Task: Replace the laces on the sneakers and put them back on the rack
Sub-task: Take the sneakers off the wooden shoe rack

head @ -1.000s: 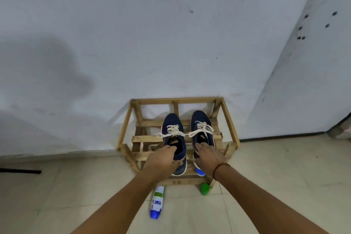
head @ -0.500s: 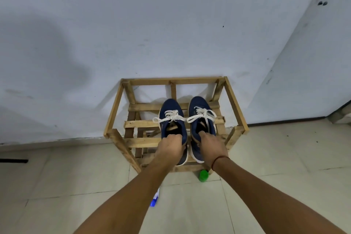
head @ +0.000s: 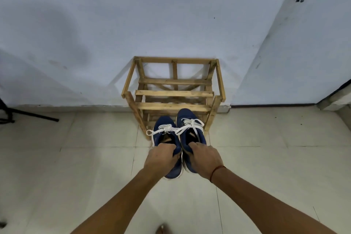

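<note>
Gripping the sneakers [head: 187, 116] by the heels, left hand [head: 161, 159] and right hand [head: 206, 161] should keep laces [head: 171, 129] clear of the 12 o'clock rack [head: 171, 93].

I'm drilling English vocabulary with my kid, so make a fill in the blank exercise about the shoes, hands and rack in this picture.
1. The sneakers are dark ___ in colour.
2. Their laces are ___.
3. The left hand and the right hand each grip one sneaker at its ___ end.
4. The rack is built of ___.
Missing words: blue; white; heel; wood.
</note>
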